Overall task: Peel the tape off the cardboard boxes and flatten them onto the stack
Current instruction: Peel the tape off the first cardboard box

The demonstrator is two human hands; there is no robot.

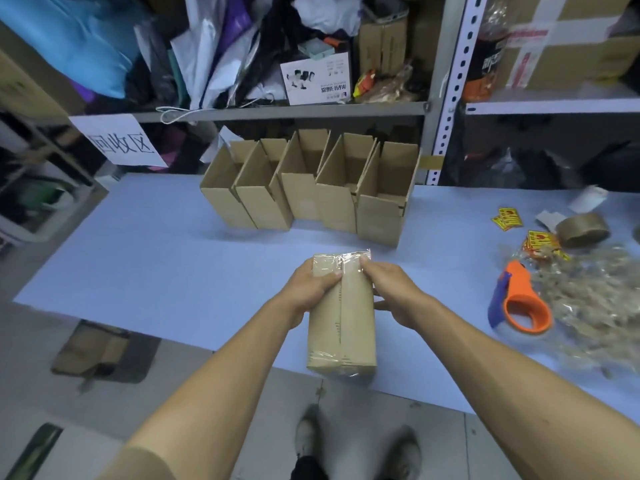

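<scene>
A long closed cardboard box [341, 327] lies over the front edge of the blue table [156, 258], sealed along its middle seam with clear tape [349, 263]. My left hand [311, 289] grips the box's left side near the far end, thumb on top. My right hand [388, 289] holds the right side, its fingertips pinching the clear tape at the far end. Several open cardboard boxes [311, 188] stand in a row at the back of the table.
An orange and blue tape dispenser [519, 299], a brown tape roll [581, 230], yellow stickers [507, 218] and a heap of peeled tape [595, 299] lie at the right. Flattened cardboard [93, 351] lies on the floor at the left. Cluttered shelves [294, 110] stand behind.
</scene>
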